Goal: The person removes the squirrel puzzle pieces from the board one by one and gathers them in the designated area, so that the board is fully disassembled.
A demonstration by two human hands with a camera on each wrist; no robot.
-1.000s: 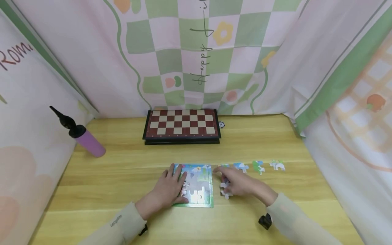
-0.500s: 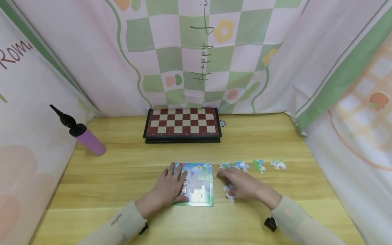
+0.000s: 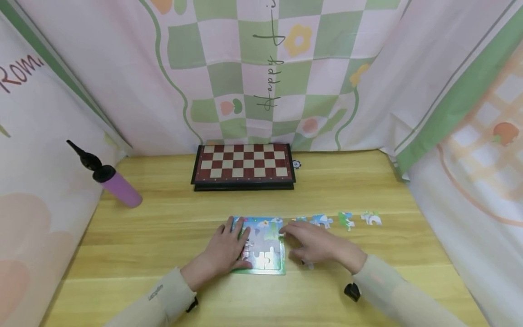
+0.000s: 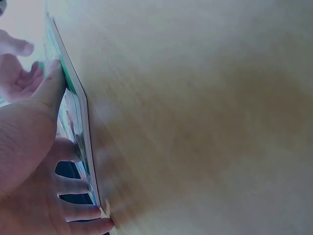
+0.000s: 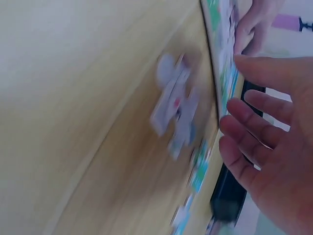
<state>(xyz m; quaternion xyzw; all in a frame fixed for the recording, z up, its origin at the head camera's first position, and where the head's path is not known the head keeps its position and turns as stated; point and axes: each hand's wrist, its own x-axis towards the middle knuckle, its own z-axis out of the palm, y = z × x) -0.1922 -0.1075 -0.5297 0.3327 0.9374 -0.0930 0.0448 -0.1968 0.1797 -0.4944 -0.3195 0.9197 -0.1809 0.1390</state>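
My left hand [image 3: 222,250] lies spread over the left side of a square jigsaw puzzle [image 3: 257,238], its thumb along the near edge. Two white gaps show in the puzzle's lower right part. At the puzzle's right edge is my right hand [image 3: 320,243], fingers loosely bent, index fingertip right at the frame. Nothing shows between its fingers in the right wrist view. A loose white-and-grey puzzle piece [image 5: 176,105] lies on the table beside this hand, which mostly hides it in the head view.
Several more puzzle pieces [image 3: 346,220] run in a row right of the puzzle. Behind stands a folding chessboard [image 3: 244,163] with a small round tag [image 3: 297,165] at its right. A purple hand pump [image 3: 121,188] lies far left. Patterned curtains [image 3: 278,81] enclose the table [image 3: 163,195].
My right hand drew slightly right, then came back left to the puzzle's edge. The loose piece under it shifted a little right and nearer. My left hand stays in place.
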